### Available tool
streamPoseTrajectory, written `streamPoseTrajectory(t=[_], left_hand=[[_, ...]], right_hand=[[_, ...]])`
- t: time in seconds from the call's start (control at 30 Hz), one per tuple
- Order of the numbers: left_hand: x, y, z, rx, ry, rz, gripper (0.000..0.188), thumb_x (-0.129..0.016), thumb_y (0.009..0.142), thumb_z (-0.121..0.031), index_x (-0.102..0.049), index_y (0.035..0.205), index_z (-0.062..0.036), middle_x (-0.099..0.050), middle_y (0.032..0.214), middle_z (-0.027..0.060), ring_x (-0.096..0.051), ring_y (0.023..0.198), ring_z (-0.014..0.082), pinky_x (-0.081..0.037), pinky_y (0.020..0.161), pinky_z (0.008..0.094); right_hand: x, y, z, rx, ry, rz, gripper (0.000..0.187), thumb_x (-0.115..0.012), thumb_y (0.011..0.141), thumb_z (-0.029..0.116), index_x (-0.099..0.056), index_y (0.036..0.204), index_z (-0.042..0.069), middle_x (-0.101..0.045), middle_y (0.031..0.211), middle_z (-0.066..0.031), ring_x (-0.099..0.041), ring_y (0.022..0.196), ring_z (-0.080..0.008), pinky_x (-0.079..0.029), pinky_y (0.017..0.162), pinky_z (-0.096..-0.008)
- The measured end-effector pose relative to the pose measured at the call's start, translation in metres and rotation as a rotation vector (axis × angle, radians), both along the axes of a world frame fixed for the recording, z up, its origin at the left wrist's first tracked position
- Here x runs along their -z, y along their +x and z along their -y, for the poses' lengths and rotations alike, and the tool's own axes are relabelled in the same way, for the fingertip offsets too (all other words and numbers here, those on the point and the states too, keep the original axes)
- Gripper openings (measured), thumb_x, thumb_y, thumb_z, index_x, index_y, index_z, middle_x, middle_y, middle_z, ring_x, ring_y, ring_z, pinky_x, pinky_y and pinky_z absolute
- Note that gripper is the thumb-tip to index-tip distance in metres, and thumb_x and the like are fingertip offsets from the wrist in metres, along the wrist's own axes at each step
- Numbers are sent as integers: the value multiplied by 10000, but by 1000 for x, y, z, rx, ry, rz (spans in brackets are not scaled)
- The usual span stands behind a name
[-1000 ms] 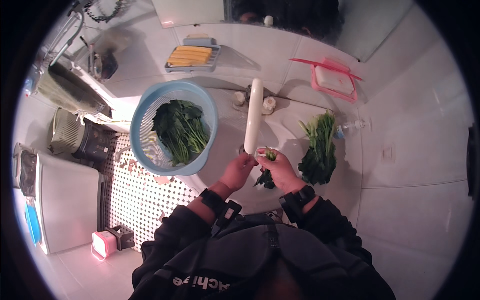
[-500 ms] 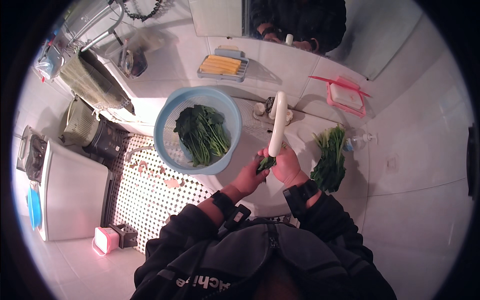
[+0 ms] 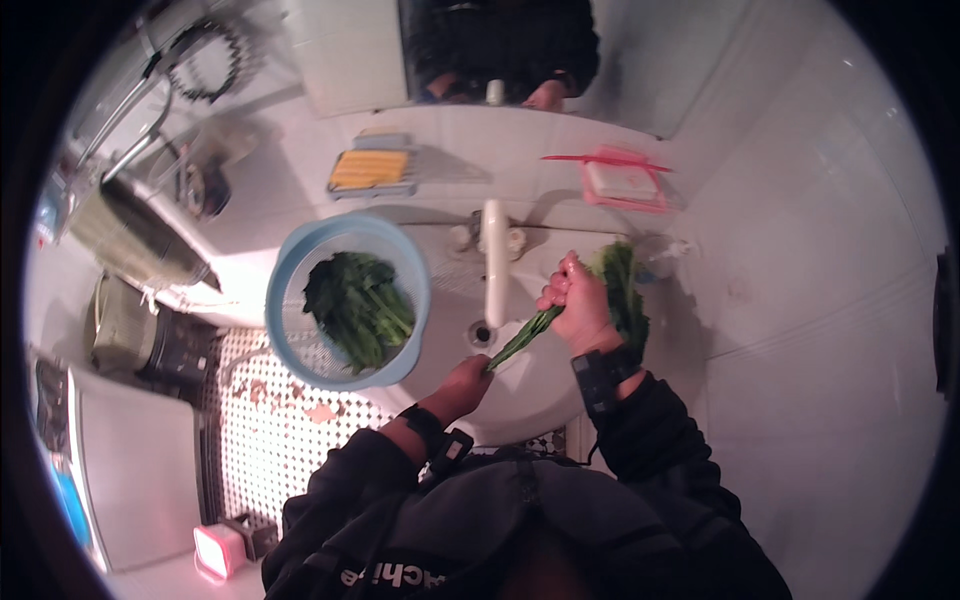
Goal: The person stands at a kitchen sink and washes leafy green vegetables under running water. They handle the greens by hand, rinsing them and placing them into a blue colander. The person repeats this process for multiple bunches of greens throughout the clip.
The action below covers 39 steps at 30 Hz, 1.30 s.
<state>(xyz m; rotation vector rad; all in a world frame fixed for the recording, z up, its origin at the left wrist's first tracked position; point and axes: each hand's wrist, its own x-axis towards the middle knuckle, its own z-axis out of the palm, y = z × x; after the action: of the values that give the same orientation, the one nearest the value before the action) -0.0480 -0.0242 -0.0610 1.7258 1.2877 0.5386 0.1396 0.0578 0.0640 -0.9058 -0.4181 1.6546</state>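
A long strand of leafy greens is stretched at a slant over the white washbasin. My left hand is closed round its lower, leafy end. Higher up and farther right, my right hand has its fingers wrapped round the other end. The cream faucet reaches out over the basin between the two hands, above the drain hole. A second bunch of greens lies on the basin's right ledge, partly hidden by my right hand and wrist.
At the basin's left stands a blue colander with a heap of greens in it. On the wall hang a grey rack with yellow bars and a pink soap dish. A white cabinet stands at far left on the floor.
My hands have moved apart from close together under the faucet, drawing the greens out between them. My right hand is now right of the faucet. The whole view has shifted slightly.
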Motion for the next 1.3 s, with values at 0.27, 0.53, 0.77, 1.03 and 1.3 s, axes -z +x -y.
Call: streamPoseTrajectory(t=[0.27, 0.53, 0.77, 1.03, 1.3], left_hand=[[-53, 98, -46, 274, -316, 469, 645, -600, 771, -103, -289, 1327, -2, -508, 1123, 123, -502, 993, 187, -412, 857, 295], [-76, 190, -63, 107, -577, 784, 712, -491, 830, -69, -75, 1407, -78, -467, 1178, 116, -495, 982, 169, -434, 786, 290], [-52, 195, -72, 59, -370, 706, 544, -487, 751, -25, -382, 1283, 28, -549, 1001, 84, -514, 811, 130, -434, 715, 251], [-37, 161, -58, -123, -477, 450, 529, -516, 796, -86, -381, 1305, -30, -540, 1075, 116, -532, 868, 169, -446, 782, 276], [-15, 130, -53, -106, -467, 374, 547, -530, 810, -101, -350, 1325, -60, -380, 1324, 131, -469, 1093, 239, -432, 871, 339]], right_hand=[[-1, 61, 5, 107, -61, 19, 134, -574, 799, 151, -476, 722, 100, -416, 572, 3, -405, 490, -139, -391, 517, -342], [2, 140, -50, 125, 80, 267, 173, -554, 799, 127, -502, 932, 28, -544, 845, -113, -558, 750, -258, -459, 717, -394], [84, 143, -27, -144, 570, 1985, 567, -533, 803, 206, -326, 1307, 48, -323, 1338, -207, -323, 1201, -415, -289, 1000, -446], [95, 141, -22, -97, 552, 1909, 533, -520, 814, 236, -358, 1310, 126, -317, 1359, -159, -329, 1179, -454, -317, 963, -492], [71, 129, -9, 30, 612, 1781, 463, -569, 765, 163, -480, 1218, 138, -364, 1329, -149, -359, 1165, -426, -321, 974, -457]])
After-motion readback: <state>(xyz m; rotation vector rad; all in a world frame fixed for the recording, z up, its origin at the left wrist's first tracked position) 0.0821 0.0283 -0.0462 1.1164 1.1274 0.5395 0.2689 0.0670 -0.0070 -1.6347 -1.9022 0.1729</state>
